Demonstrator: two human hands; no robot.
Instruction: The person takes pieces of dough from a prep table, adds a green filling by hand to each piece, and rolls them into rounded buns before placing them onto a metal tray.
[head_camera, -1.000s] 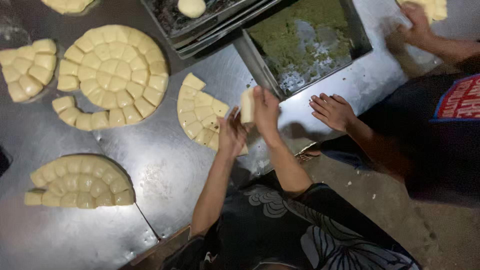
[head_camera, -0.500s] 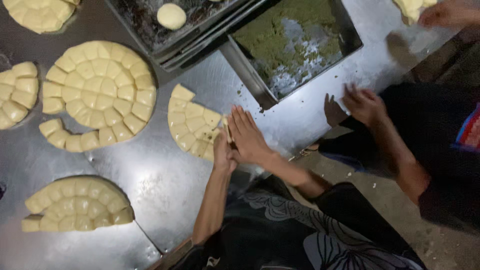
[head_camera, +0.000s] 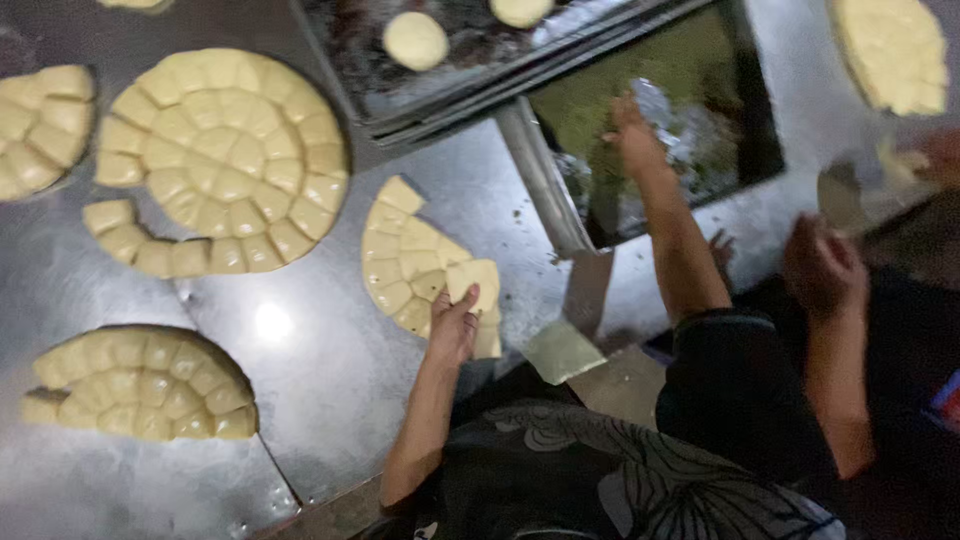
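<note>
My left hand rests at the near edge of a partly used, cut disc of pale dough on the steel table. It holds a flat square dough piece against that disc. My right hand reaches into a dark metal tray of green filling at the back, fingertips down on the filling. That hand is blurred, so its grip is unclear.
A big round scored dough disc lies to the left, with partial discs at far left and front left. A dark baking tray holds dough balls. Another person's hand works at the right, beside more dough.
My right hand has left the dough piece and reached up to the filling tray. My left hand stayed by the cut disc with the piece. The view shifted left.
</note>
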